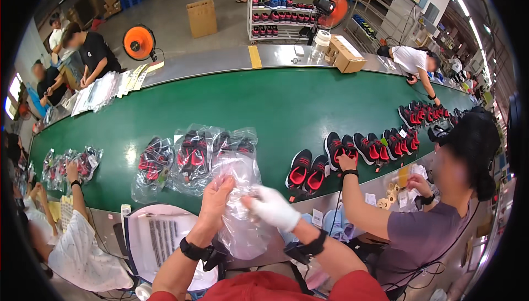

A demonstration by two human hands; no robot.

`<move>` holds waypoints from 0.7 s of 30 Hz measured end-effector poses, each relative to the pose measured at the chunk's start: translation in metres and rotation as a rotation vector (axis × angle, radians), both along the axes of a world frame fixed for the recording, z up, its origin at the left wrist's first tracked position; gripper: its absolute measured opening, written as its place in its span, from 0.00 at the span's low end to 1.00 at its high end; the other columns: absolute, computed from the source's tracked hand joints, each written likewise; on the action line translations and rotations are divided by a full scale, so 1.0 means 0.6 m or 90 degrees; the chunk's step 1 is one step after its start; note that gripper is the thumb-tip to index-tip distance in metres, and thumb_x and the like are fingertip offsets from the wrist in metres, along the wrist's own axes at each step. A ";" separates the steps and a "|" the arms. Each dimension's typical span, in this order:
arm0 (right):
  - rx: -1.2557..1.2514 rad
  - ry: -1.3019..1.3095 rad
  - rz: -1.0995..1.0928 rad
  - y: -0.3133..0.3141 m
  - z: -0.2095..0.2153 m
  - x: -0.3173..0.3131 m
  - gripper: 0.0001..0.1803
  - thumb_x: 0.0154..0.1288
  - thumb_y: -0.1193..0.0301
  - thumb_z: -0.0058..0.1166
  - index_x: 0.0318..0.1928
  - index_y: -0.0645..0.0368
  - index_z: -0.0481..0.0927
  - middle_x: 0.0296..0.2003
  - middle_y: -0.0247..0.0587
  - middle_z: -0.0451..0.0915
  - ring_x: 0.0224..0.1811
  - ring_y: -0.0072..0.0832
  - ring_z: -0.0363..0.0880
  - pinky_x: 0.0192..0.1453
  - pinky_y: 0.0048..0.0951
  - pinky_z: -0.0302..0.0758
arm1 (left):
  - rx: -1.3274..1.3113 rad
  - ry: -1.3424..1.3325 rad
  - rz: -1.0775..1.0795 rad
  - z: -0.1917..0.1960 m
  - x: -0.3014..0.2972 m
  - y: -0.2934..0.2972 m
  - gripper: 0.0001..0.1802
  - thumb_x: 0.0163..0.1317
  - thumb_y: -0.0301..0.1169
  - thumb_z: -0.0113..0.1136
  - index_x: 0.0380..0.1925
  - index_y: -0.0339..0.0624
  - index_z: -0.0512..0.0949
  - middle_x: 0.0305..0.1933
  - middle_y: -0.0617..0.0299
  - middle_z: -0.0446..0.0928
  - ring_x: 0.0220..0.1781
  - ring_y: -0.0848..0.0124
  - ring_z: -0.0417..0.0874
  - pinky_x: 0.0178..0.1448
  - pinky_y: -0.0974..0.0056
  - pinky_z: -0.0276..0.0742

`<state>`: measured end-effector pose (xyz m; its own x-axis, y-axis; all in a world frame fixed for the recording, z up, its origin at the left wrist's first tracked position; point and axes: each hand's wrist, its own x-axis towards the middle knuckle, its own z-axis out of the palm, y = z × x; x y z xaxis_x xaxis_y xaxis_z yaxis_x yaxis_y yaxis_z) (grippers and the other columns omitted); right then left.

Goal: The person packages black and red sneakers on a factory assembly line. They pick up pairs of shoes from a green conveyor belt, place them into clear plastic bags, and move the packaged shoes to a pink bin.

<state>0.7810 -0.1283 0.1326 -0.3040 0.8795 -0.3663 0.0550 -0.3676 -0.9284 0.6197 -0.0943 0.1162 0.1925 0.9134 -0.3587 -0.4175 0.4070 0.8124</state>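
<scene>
Both hands are working a clear plastic bag open, bare left hand and white-gloved right hand pinching it; black-and-red shoes at two o'clock probably go in next

- Clear plastic bag: transparent, crinkled and glossy, empty as far as can be seen; held upright between both hands at the near edge of the green conveyor belt.
- Upper end rises over the belt; lower end hangs below the hands, in front of a white sheet.
</scene>
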 end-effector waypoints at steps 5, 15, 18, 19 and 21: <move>0.350 -0.645 -0.120 -0.036 -0.009 0.095 0.13 0.50 0.67 0.55 0.35 0.59 0.75 0.27 0.45 0.77 0.29 0.40 0.78 0.34 0.36 0.74 | 0.124 0.155 0.071 0.001 -0.038 0.001 0.06 0.60 0.24 0.53 0.37 0.39 0.77 0.29 0.70 0.76 0.28 0.83 0.72 0.34 0.75 0.69; 0.494 -0.662 0.225 -0.038 -0.049 -0.008 0.18 0.53 0.67 0.53 0.45 0.58 0.74 0.40 0.47 0.76 0.41 0.38 0.76 0.44 0.37 0.74 | 0.494 0.397 -0.386 0.068 0.033 -0.151 0.18 0.51 0.26 0.53 0.45 0.39 0.74 0.32 0.45 0.77 0.35 0.52 0.80 0.39 0.53 0.73; 0.535 -0.681 0.217 -0.015 -0.082 -0.021 0.15 0.54 0.66 0.52 0.42 0.57 0.76 0.38 0.46 0.77 0.39 0.39 0.78 0.43 0.38 0.75 | 0.473 0.334 -0.430 0.053 -0.020 -0.191 0.12 0.50 0.24 0.54 0.37 0.40 0.76 0.32 0.44 0.77 0.36 0.56 0.81 0.39 0.57 0.75; 0.543 -0.692 0.222 -0.003 -0.095 -0.025 0.14 0.55 0.66 0.51 0.41 0.56 0.77 0.37 0.46 0.78 0.38 0.39 0.78 0.42 0.38 0.75 | 0.453 0.375 -0.346 0.042 -0.038 -0.169 0.11 0.51 0.24 0.55 0.37 0.40 0.77 0.31 0.45 0.77 0.34 0.62 0.81 0.38 0.59 0.75; 0.529 -0.741 0.248 0.019 -0.128 -0.025 0.12 0.55 0.65 0.50 0.39 0.55 0.79 0.35 0.46 0.79 0.37 0.40 0.79 0.42 0.39 0.76 | 0.335 0.443 -0.195 0.039 -0.046 -0.108 0.11 0.51 0.22 0.55 0.36 0.39 0.78 0.29 0.49 0.78 0.31 0.74 0.78 0.36 0.65 0.74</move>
